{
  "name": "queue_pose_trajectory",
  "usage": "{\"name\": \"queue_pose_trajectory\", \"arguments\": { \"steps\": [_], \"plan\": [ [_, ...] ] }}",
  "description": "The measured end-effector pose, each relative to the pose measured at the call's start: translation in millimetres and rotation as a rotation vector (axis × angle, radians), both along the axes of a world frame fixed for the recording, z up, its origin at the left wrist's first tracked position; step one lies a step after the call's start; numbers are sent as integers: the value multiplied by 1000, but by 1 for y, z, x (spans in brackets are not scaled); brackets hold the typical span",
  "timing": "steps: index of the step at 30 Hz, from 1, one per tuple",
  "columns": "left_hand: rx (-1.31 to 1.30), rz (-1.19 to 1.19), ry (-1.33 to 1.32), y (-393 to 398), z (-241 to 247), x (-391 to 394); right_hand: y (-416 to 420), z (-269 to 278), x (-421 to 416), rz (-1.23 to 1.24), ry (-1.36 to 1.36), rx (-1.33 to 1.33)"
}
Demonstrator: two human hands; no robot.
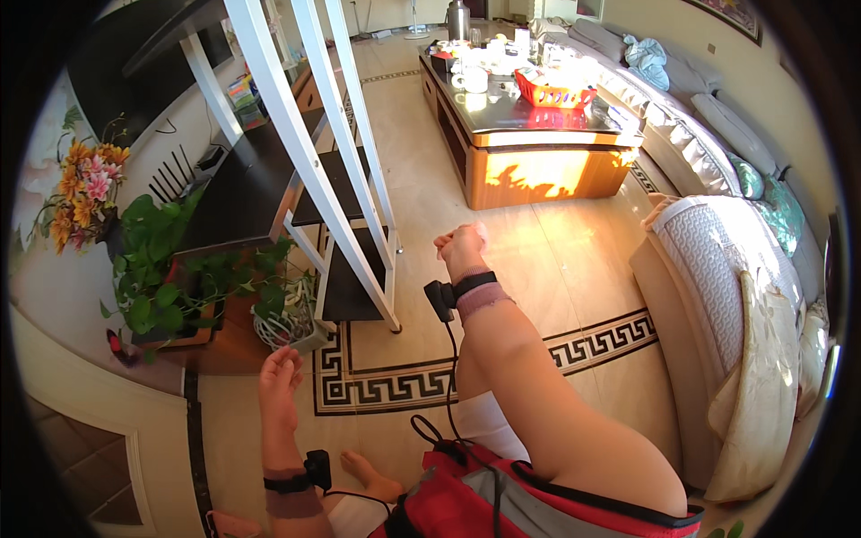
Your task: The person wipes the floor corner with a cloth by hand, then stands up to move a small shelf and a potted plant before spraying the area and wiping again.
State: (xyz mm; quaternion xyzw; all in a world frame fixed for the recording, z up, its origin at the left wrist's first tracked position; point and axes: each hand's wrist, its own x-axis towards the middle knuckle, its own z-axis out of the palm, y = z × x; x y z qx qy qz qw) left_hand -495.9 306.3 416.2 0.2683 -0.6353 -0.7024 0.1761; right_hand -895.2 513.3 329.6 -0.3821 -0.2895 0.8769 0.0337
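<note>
My right hand point(464, 243) is held out over the tiled floor, its fingers curled around a pale, translucent crumpled item point(480, 233), perhaps a tissue or thin plastic. My left hand point(281, 370) hangs lower at the left, fingers loosely bent, near a small planter point(296, 336); no object shows in it. Each wrist bears a black strap with a small cabled device. Between the hands and the wall stands a shelf rack with white metal posts point(336, 195) and black boards point(353, 279); neither hand touches it.
A wooden coffee table point(538, 171) with a red plastic basket point(555, 93) and many items stands ahead. A covered sofa point(699, 269) runs along the right. At left are a leafy potted plant point(151, 269), artificial flowers point(87, 188) and a door point(144, 430).
</note>
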Motion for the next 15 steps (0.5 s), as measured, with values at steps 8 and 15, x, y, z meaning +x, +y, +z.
{"name": "queue_pose_trajectory", "arguments": {
  "steps": [8,15],
  "plan": [
    [83,-183,-66,-19,-36,-77,3,17,-14,253,313,58],
    [158,-415,-200,-60,-108,-115,-31,31,-13,277,549,38]
  ]
}}
